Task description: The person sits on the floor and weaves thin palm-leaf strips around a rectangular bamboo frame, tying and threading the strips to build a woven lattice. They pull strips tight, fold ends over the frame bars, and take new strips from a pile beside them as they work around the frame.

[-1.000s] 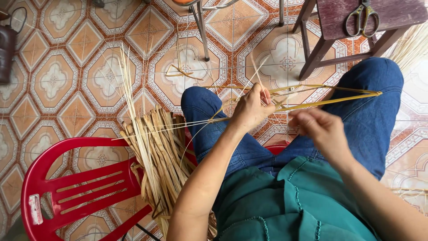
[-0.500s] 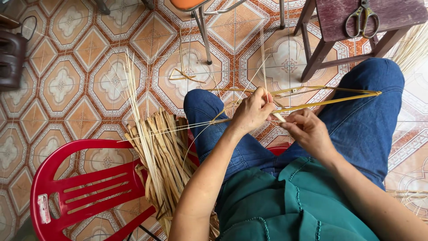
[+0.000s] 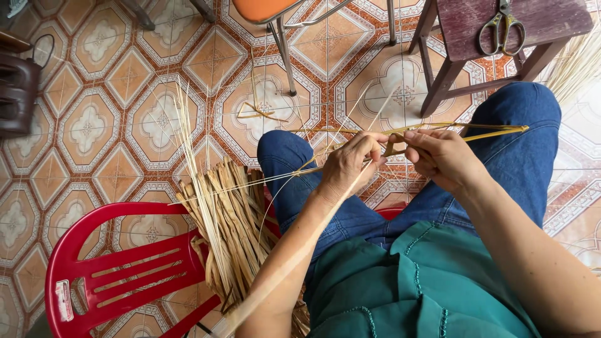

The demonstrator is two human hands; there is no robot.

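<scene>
Above my knees in blue jeans, my left hand (image 3: 349, 164) pinches thin yellow reed strips (image 3: 476, 133) that run out to the right. My right hand (image 3: 441, 156) has joined it and grips the same strips just beside it, fingers closed on them. Loose thin strands fan out from my hands toward the floor. A bundle of dried flat straw (image 3: 228, 231) lies by my left leg, leaning on a red plastic chair (image 3: 113, 275).
A dark wooden stool (image 3: 476, 37) at the upper right carries a pair of scissors (image 3: 501, 28). An orange-seated metal chair (image 3: 275, 25) stands at the top. A dark bag (image 3: 17, 94) sits at the left on the patterned tile floor. A curl of reed (image 3: 253, 112) lies on the tiles.
My right hand has moved up and left from my lap to the strips, meeting my left hand. The view has shifted slightly.
</scene>
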